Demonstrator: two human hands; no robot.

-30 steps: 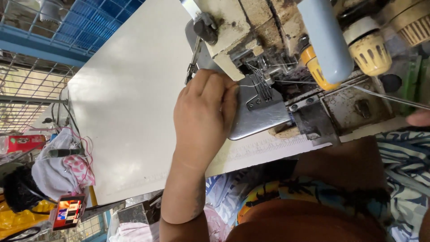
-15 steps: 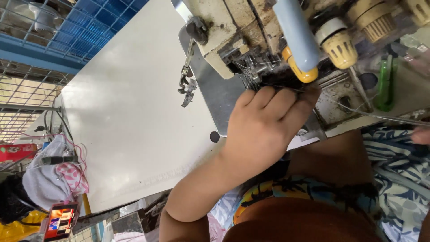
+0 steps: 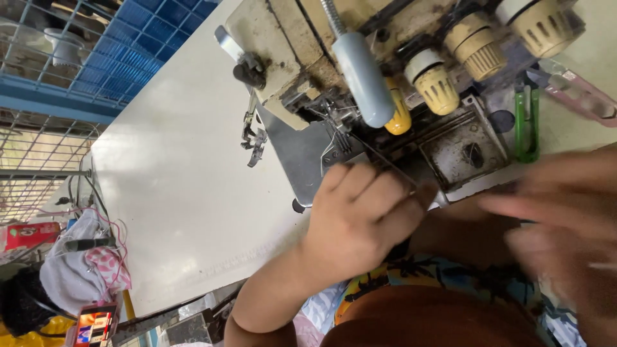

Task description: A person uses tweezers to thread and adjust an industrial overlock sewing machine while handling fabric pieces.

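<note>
An old cream overlock sewing machine (image 3: 302, 58) stands on a white table (image 3: 180, 193). My left hand (image 3: 360, 218) lies on its front, fingers curled together over the edge of the grey metal plate (image 3: 302, 160), just right of the presser foot (image 3: 256, 144). What is under the palm is hidden. My right hand (image 3: 559, 218) is a blur at the right, in front of the machine's open lower compartment (image 3: 463, 148). Whether it holds anything is unclear.
Yellowish tension knobs (image 3: 437, 87) and a pale blue-grey tube (image 3: 363, 80) stick out above my left hand. Green snips (image 3: 527, 122) lie right of the machine. A blue crate (image 3: 128, 58) and wire racks (image 3: 32, 148) stand at the left, with a cloth pile (image 3: 83, 270) below.
My left hand slid right along the machine's front, from the needle area to the plate's edge. My right hand has come into view from the right, moving fast.
</note>
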